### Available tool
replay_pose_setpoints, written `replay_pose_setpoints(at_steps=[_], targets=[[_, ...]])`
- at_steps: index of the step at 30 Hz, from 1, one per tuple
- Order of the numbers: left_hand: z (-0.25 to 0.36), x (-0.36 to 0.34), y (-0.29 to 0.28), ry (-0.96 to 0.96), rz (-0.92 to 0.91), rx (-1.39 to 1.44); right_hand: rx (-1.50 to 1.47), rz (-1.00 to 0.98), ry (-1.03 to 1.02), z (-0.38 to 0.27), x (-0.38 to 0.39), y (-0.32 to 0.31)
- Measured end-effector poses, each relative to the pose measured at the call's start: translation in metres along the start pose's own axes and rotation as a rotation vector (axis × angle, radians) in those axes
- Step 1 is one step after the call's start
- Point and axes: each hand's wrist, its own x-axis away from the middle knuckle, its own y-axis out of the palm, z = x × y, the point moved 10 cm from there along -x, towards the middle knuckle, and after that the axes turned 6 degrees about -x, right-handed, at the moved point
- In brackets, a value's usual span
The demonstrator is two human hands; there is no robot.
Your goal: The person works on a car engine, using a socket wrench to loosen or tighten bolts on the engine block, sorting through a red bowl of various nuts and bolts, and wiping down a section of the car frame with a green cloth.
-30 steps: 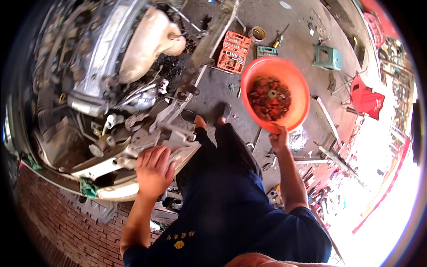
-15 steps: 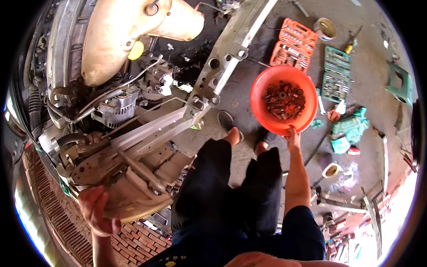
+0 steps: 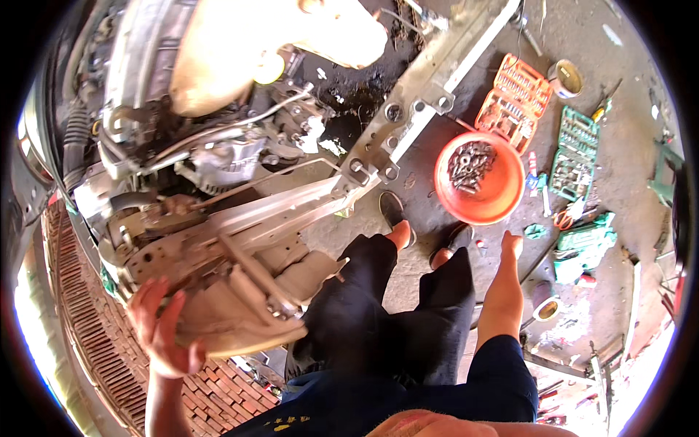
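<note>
Our right hand has let go of the orange bowl of bolts, now resting on the floor, fingers loose and empty. Our left hand has slid down, spread open against the car's front frame.

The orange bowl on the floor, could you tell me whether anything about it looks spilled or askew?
Nothing stands out: the orange bowl sits level on the concrete, bolts heaped inside and none spilled around it. The right hand hangs just beside its rim.

Dark trousers, seemingly navy shirt
</note>
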Motion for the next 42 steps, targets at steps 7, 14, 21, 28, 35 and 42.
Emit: replay_pose_setpoints(at_steps=[7, 14, 21, 28, 35, 42], targets=[[-0.003, -0.015, -0.026, 0.059, 0.091, 0.268, -0.932, -0.660, -0.174, -0.127, 0.197, -0.105], [-0.025, 0.015, -0.056, 0.289, 0.476, 0.749, -0.695, -0.798, -0.659, -0.385, 0.499, -0.320], [-0.144, 0.071, -0.103, 0.279, 0.676, 0.983, -0.635, -0.729, -1.050, -0.526, 0.660, -0.401], [-0.218, 0.068, -0.084, 0.098, 0.539, 1.009, -0.485, -0.920, -1.087, -0.615, 0.773, -0.395], [-0.175, -0.067, -0.061, -0.178, 0.551, 0.768, -0.267, -1.073, -1.244, -0.747, 0.869, -0.364], [-0.143, -0.170, 0.026, -0.010, -0.164, 0.932, 0.145, -1.129, -1.422, -0.813, 0.923, -0.264]])
